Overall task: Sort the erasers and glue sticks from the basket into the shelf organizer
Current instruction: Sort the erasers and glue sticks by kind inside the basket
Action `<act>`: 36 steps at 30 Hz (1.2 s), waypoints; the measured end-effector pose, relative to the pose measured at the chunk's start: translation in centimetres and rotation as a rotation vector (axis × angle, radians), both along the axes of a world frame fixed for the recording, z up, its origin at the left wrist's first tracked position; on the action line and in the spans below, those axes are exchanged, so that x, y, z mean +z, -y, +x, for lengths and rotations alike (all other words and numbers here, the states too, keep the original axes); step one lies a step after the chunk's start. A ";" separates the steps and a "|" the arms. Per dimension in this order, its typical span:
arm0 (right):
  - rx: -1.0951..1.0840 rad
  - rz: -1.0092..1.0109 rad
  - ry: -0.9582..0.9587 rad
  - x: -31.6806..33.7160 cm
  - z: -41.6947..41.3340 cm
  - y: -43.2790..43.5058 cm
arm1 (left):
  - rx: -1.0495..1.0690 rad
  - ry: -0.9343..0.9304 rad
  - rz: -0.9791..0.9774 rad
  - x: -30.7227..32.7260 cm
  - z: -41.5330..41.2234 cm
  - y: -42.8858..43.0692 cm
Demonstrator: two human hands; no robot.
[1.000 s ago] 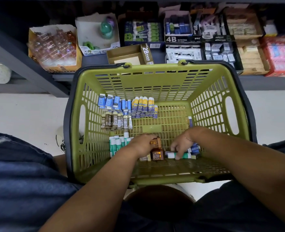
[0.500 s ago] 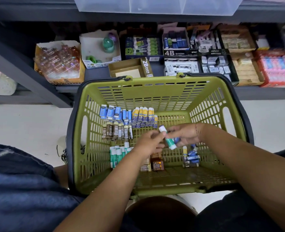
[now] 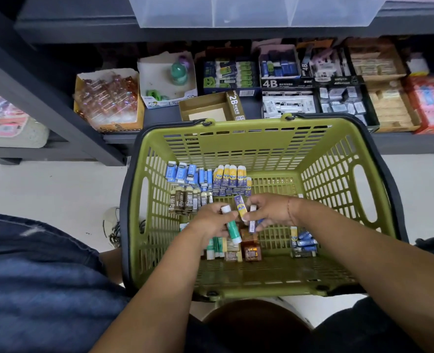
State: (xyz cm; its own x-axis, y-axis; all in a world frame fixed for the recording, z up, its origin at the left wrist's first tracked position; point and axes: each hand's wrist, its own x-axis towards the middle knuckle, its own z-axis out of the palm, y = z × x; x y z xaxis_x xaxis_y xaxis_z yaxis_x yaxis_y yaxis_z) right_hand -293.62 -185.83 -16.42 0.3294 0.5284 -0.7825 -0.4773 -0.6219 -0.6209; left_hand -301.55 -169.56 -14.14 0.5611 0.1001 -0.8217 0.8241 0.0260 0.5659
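**Green stick passed to left, right hand reloaded**

Green glue stick (image 3: 232, 229) is off the basket (image 3: 236, 141) floor. It lay under the right hand (image 3: 269, 211) 1 s ago and was mid-pass at 0.5 s. Now the left hand (image 3: 210, 220) grips it, white cap up. Right hand now pinches a yellow-and-blue stick (image 3: 240, 207) plus a blue-and-white piece (image 3: 252, 224). Both hands have lifted. View tilted up, so the clear bin (image 3: 251, 11) now shows.

A dark shelf (image 3: 162, 121) above the pale floor (image 3: 45, 187) carries a row of open cardboard boxes (image 3: 289, 104) of stationery.

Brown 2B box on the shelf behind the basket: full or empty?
Empty. The 2B box is open-topped, and only its bare floor with a pale patch shows inside.
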 end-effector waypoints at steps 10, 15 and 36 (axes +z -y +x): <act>-0.086 -0.103 0.015 0.0 0.3 -0.1 | -0.367 -0.223 0.523 -2.8 -2.6 -5.2; -0.170 -0.073 -0.048 0.9 0.4 -0.4 | -0.487 -0.244 0.571 -2.0 -2.0 -4.5; -0.478 0.005 0.089 2.9 0.1 -3.6 | 0.488 -0.068 -0.566 0.6 0.5 0.0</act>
State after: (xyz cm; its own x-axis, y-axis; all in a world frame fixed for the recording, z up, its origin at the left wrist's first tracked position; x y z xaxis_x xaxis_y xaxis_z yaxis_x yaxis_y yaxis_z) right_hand -293.48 -182.24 -13.52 0.6015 0.3053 -0.7382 -0.6538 -0.3430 -0.6745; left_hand -301.09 -169.54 -13.57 0.5074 -0.1236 -0.8528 0.6772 0.6692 0.3059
